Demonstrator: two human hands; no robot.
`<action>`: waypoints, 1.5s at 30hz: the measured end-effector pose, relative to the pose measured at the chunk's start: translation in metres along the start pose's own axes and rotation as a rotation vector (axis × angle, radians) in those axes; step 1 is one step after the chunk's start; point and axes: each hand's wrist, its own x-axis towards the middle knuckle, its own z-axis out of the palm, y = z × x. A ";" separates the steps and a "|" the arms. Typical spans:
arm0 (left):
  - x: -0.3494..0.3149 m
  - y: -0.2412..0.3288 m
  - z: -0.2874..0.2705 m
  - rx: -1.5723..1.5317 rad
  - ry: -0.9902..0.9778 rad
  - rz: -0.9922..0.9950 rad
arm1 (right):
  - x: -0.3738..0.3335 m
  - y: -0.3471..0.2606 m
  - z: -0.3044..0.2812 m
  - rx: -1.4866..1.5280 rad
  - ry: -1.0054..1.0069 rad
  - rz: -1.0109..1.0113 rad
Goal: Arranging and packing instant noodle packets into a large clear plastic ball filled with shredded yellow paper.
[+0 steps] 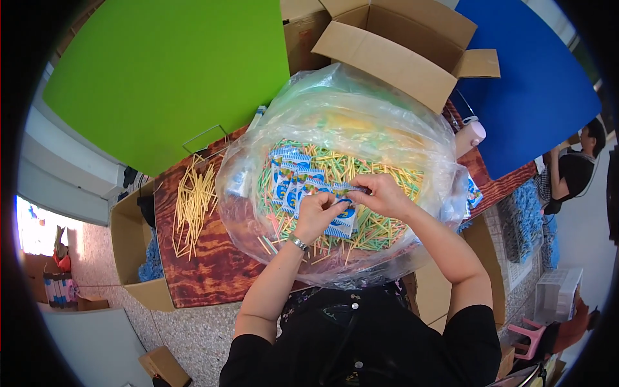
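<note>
My left hand [316,216] and my right hand [382,195] meet over a big clear plastic bag [240,213]. Both have their fingers pinched on a small blue-and-white packet [345,202], whose edge is partly hidden by the fingers. Several similar flat packets [284,184] lie overlapping to the left of it and beneath it. They rest on a heap of thin sticks [393,229] in yellow, green and pink, which fills the open bag. A metal-banded watch [298,242] circles my left wrist.
Loose yellow sticks [193,200] lie on the reddish wood-patterned table [206,274]. An open cardboard box [393,55] stands behind the bag. Green [174,71] and blue [529,84] panels flank it. A pink cylinder [471,135] stands at right; another person [574,171] is farther right.
</note>
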 end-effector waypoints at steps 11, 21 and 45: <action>-0.003 0.002 0.012 -0.042 0.079 -0.010 | 0.049 0.096 -0.142 -0.978 0.132 0.105; -0.010 -0.010 0.021 -0.019 0.011 -0.021 | 0.070 0.156 -0.125 -0.860 -0.037 0.370; -0.013 0.001 0.020 -0.132 0.056 -0.042 | 0.051 0.140 -0.117 -0.750 0.223 0.290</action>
